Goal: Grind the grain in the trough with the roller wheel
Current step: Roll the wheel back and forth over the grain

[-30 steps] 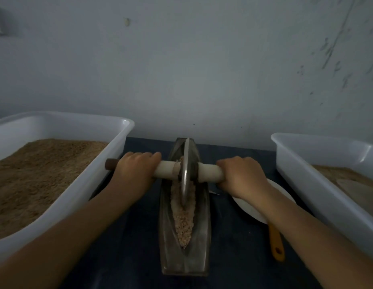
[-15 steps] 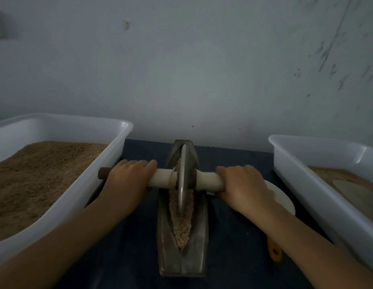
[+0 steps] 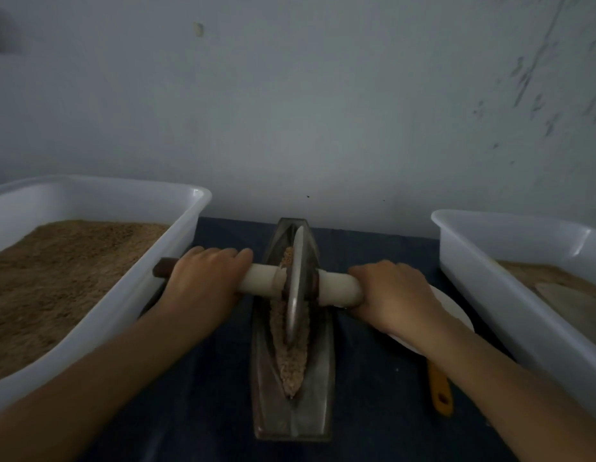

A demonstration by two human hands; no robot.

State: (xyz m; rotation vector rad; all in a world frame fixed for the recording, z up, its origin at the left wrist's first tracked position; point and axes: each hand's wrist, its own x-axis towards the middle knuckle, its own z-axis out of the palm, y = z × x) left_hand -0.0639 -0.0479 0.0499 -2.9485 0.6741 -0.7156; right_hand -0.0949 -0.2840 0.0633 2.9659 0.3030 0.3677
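A long metal trough (image 3: 323,405) lies lengthwise on the dark table in front of me, with crushed brown grain (image 3: 291,365) along its groove. A metal roller wheel (image 3: 296,288) stands upright in the groove, over the far half of the grain. A pale wooden handle (image 3: 261,279) runs through the wheel to both sides. My left hand (image 3: 203,281) grips the handle left of the wheel. My right hand (image 3: 391,291) grips it on the right. The handle's dark left end (image 3: 161,270) sticks out past my left hand.
A white tub (image 3: 176,258) full of brown grain stands at the left. Another white tub (image 3: 489,281) with some ground grain stands at the right. A white plate (image 3: 456,315) and an orange-handled tool (image 3: 439,391) lie under my right forearm. A grey wall rises behind the table.
The wheel and both hands have rolled a little toward me along the trough, from its far end toward the middle.
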